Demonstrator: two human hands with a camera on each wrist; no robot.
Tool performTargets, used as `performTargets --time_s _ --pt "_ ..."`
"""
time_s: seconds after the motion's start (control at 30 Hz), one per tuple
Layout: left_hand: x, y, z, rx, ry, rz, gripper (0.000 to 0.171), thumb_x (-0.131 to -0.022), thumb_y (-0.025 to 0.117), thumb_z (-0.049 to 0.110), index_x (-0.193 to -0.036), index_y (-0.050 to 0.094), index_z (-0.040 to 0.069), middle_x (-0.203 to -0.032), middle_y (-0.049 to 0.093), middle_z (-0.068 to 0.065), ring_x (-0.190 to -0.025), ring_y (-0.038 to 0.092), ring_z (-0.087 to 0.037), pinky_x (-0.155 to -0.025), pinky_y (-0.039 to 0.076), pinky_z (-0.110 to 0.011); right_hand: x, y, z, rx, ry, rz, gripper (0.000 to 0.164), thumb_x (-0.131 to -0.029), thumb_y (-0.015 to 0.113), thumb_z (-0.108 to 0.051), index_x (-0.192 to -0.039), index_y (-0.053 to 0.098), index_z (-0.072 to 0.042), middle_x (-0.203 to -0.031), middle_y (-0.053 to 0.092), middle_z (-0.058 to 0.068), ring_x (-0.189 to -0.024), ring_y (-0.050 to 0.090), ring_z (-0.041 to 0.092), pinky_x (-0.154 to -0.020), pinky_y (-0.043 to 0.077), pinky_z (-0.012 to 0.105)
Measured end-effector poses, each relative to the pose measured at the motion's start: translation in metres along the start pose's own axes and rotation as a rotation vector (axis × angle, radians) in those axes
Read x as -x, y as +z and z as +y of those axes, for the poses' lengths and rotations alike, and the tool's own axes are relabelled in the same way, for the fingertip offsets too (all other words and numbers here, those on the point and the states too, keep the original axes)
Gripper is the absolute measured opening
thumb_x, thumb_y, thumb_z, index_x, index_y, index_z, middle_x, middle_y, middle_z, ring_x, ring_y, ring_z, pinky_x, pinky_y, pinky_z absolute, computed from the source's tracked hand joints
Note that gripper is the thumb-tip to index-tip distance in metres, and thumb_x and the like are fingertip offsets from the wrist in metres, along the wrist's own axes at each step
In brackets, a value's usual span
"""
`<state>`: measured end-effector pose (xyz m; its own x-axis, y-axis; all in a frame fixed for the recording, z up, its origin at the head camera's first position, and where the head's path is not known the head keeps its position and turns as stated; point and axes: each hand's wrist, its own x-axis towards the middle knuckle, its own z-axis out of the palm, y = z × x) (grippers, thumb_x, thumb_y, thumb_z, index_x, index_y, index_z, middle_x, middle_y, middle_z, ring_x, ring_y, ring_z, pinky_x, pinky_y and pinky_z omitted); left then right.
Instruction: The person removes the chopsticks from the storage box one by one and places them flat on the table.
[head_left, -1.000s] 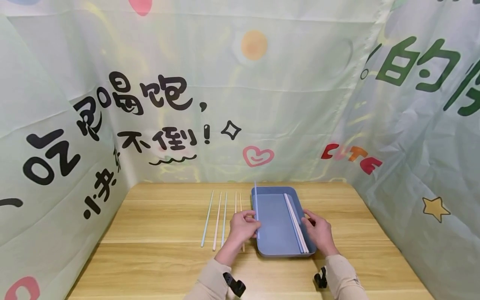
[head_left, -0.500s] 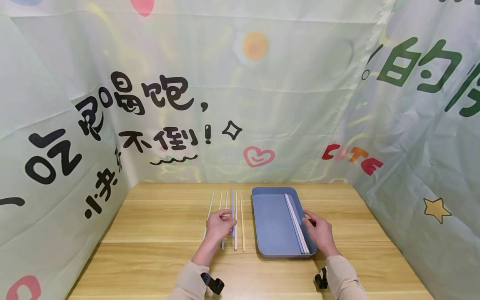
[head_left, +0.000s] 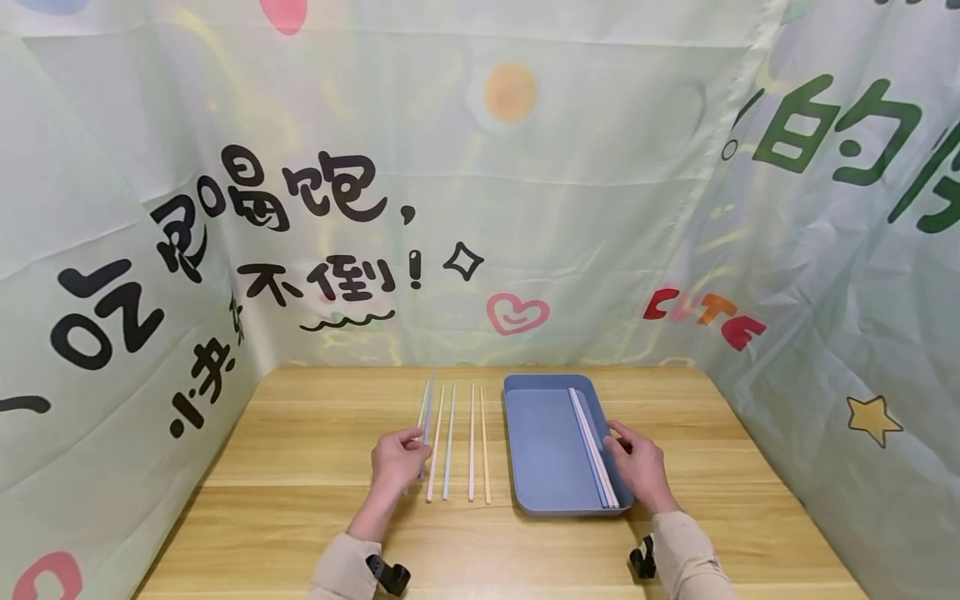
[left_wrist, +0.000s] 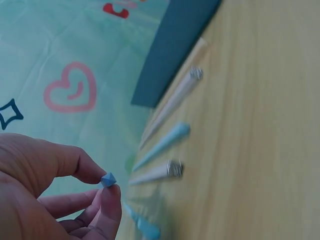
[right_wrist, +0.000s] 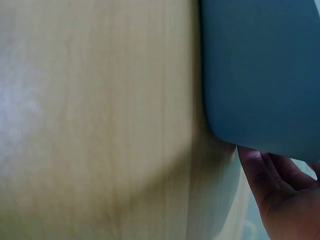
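Observation:
My left hand (head_left: 397, 461) pinches a blue-violet chopstick (head_left: 428, 410) between thumb and fingertips, over the left end of a row of chopsticks on the table. In the left wrist view its blue end (left_wrist: 108, 179) pokes out from the fingertips. A light blue chopstick (head_left: 423, 404) lies partly hidden by that hand. To its right are a pink chopstick (head_left: 435, 450), a blue one (head_left: 448, 450), a pale pink one (head_left: 472, 450) and a yellow one (head_left: 485, 450). My right hand (head_left: 639, 468) holds the right rim of a blue-grey tray (head_left: 543, 505).
Inside the tray, along its right side, several blue and pale pink chopsticks (head_left: 593, 450) lie close together. The wooden table (head_left: 300, 467) ends at a printed cloth wall (head_left: 585, 208) at the back, with cloth on both sides too.
My left hand has carried the blue-violet chopstick leftward from the tray's left edge, across the row, to its left end. The right hand and the tray stay in place.

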<state>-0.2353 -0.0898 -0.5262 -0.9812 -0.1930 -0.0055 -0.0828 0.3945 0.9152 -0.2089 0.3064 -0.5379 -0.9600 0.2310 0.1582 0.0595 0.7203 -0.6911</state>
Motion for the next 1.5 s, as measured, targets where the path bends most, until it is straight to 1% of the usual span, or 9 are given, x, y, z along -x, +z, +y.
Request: performTargets --time_s 0.13,0.27,0.5,0.63,0.77,1.0,1.23,1.37,1.5 --pt "-0.001 -0.011 -0.01 -0.071 0.016 0.026 0.038 -0.079 0.076 0.004 -0.117 0.079 -0.001 -0.091 0.079 -0.008 -0.079 0.068 -0.014 -0.068 0.054 -0.027 0.001 -0.001 -0.001 -0.003 -0.001 0.001 0.042 -0.105 0.063 -0.015 -0.144 0.062 0.0 -0.106 0.075 0.022 -0.084 0.064 0.022 -0.068 0.05 0.028" --pt "-0.002 -0.021 -0.018 -0.116 0.028 0.042 0.036 -0.079 0.075 0.005 -0.115 0.079 -0.001 -0.092 0.08 -0.009 -0.082 0.072 -0.018 -0.072 0.056 -0.031 0.001 -0.001 -0.002 -0.011 0.014 -0.012 0.043 -0.105 0.063 -0.016 -0.146 0.061 -0.001 -0.108 0.074 0.022 -0.085 0.064 0.023 -0.069 0.05 0.029" --pt "-0.002 -0.032 -0.024 -0.162 -0.03 0.035 0.036 -0.08 0.074 0.007 -0.115 0.08 0.002 -0.091 0.078 -0.005 -0.084 0.069 -0.019 -0.066 0.051 -0.026 0.0 0.0 -0.001 -0.018 0.019 -0.011 0.043 -0.106 0.062 -0.016 -0.146 0.06 -0.001 -0.108 0.074 0.022 -0.085 0.063 0.023 -0.068 0.05 0.027" --pt "-0.003 -0.035 -0.026 -0.198 -0.012 0.044 0.033 -0.081 0.074 0.008 -0.112 0.081 0.002 -0.091 0.078 -0.006 -0.084 0.068 -0.019 -0.065 0.05 -0.026 0.0 0.0 -0.001 -0.018 0.022 -0.01 0.043 -0.106 0.062 -0.017 -0.146 0.06 -0.002 -0.109 0.074 0.022 -0.088 0.063 0.024 -0.071 0.051 0.028" --pt "-0.004 -0.035 -0.027 -0.222 0.019 0.05 0.031 -0.08 0.074 0.008 -0.109 0.081 0.0 -0.089 0.078 -0.008 -0.082 0.068 -0.02 -0.065 0.05 -0.027 0.001 -0.001 -0.001 -0.016 0.029 -0.016 0.044 -0.106 0.061 -0.017 -0.147 0.059 -0.002 -0.111 0.073 0.022 -0.091 0.064 0.026 -0.074 0.052 0.031" --pt "-0.002 -0.032 -0.031 -0.221 0.054 0.069 0.027 -0.081 0.076 0.005 -0.106 0.081 -0.003 -0.086 0.076 -0.007 -0.08 0.068 -0.021 -0.066 0.053 -0.03 0.002 -0.001 0.001 -0.017 0.028 -0.016 0.044 -0.106 0.061 -0.017 -0.147 0.059 -0.002 -0.111 0.073 0.022 -0.093 0.065 0.028 -0.075 0.053 0.032" --pt "0.0 -0.032 -0.032 -0.24 0.063 0.081 0.033 -0.08 0.075 0.006 -0.11 0.079 -0.005 -0.09 0.077 -0.01 -0.088 0.072 -0.026 -0.078 0.06 -0.044 0.002 0.0 0.0 -0.008 0.019 -0.005 0.043 -0.106 0.061 -0.017 -0.146 0.061 -0.001 -0.109 0.074 0.021 -0.09 0.065 0.027 -0.073 0.052 0.031" --pt "0.0 -0.028 -0.029 -0.233 0.063 0.089 0.037 -0.081 0.075 0.008 -0.115 0.077 -0.005 -0.091 0.077 -0.01 -0.086 0.072 -0.024 -0.077 0.06 -0.041 0.002 -0.001 -0.001 -0.01 0.023 -0.013 0.043 -0.106 0.061 -0.017 -0.146 0.06 -0.002 -0.109 0.074 0.021 -0.089 0.064 0.026 -0.072 0.051 0.03" --pt "0.0 -0.019 -0.019 -0.198 0.083 0.096 0.038 -0.084 0.075 0.009 -0.119 0.076 -0.005 -0.093 0.076 -0.011 -0.083 0.071 -0.023 -0.072 0.059 -0.037 0.002 -0.001 -0.002 -0.009 0.023 -0.01 0.043 -0.106 0.062 -0.017 -0.146 0.06 -0.002 -0.11 0.074 0.022 -0.09 0.065 0.026 -0.072 0.052 0.03"
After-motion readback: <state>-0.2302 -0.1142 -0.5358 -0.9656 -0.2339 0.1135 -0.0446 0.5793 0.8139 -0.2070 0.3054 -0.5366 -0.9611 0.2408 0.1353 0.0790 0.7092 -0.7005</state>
